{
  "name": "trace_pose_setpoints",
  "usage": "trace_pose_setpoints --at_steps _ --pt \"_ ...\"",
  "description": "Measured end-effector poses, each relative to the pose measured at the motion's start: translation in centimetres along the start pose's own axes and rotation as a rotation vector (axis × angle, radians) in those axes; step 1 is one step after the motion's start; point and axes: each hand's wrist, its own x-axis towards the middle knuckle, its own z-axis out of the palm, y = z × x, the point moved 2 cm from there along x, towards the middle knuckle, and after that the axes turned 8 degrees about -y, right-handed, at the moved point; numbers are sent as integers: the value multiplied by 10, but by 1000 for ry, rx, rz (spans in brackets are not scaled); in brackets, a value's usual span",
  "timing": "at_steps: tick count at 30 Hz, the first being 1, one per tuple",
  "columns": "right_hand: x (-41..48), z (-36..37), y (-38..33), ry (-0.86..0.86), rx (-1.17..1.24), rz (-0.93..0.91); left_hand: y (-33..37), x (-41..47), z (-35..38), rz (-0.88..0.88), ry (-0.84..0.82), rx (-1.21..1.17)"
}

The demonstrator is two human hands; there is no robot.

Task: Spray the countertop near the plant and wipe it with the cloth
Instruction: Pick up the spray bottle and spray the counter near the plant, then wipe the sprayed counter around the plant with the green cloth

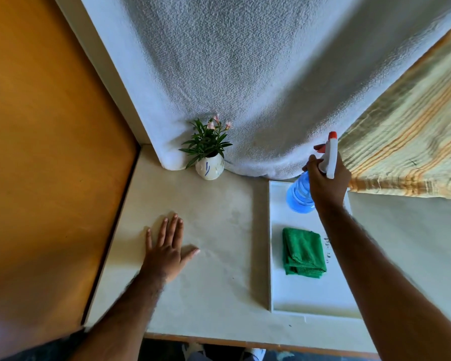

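A small plant (208, 142) with pink flowers stands in a white vase (209, 168) at the back of the pale countertop (219, 256), against the wall. My right hand (328, 181) grips the neck of a blue spray bottle (298, 195) with a white and red trigger head, at the far end of a white tray (310, 300). A folded green cloth (303, 252) lies in the middle of that tray. My left hand (167, 246) rests flat on the countertop, fingers spread, in front of the plant.
A white textured wall (245, 74) rises behind the counter. An orange-brown wooden panel (50, 152) borders the left side. A striped yellowish curtain (414, 139) hangs at the right. The counter's front edge (245, 342) runs along the bottom.
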Motion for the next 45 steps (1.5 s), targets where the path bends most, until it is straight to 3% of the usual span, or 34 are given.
trace_pose_setpoints --at_steps 8,14,18,20,24,26,29,36,41,45 --pt "-8 -9 33 -56 79 68 1 -1 -2 -15 -8 23" --pt "-17 -16 33 -198 6 89 -1 -1 0 -1 4 32" --pt "-75 -47 49 -88 -169 26 0 -1 0 3 21 12" --pt "-114 -60 63 -209 -334 -71 1 -1 0 -4 26 16" --pt "-172 -63 96 -685 -715 -315 1 -2 0 -14 45 8" --pt "-182 -60 104 -773 -769 -380 0 -2 0 -11 48 9" --pt "-178 -55 105 -767 -774 -380 -1 -2 2 -3 59 10" --pt "-175 -42 74 -623 -723 -146 -6 -2 11 33 120 11" --pt "-153 21 10 -717 -517 -483 -10 -2 21 36 199 6" --pt "-123 99 -29 -808 -522 -778 -11 1 24 73 300 4"
